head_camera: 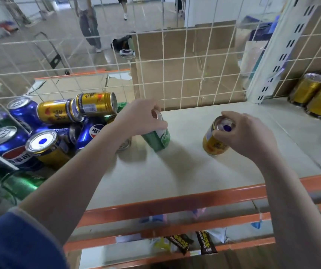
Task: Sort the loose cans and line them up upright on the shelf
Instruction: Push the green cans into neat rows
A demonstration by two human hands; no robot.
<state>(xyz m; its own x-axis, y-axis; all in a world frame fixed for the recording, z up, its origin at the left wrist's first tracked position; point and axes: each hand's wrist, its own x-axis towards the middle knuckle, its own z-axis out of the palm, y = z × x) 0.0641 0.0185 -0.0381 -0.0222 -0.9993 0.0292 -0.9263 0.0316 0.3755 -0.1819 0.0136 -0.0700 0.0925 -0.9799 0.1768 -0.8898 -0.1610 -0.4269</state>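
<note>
My left hand (pixel 140 118) grips a green can (pixel 158 137) by its top; the can leans on the pale shelf board (pixel 175 171), tilted. My right hand (pixel 247 133) holds a gold can (pixel 215 141) around its rim, standing nearly upright on the shelf to the right of the green one. A heap of loose cans lies at the left: blue cans (pixel 10 140), gold cans (pixel 95 103) and green cans (pixel 21 183), some on their sides. Upright gold cans (pixel 319 96) stand in rows at the far right.
A white wire grid (pixel 175 65) backs the shelf, with cardboard (pixel 184 55) behind it. A white slotted upright (pixel 280 55) divides the shelf on the right. Orange shelf rails (pixel 175 202) run along the front. Snack packets (pixel 204 242) lie on the lower shelf. People stand beyond the grid.
</note>
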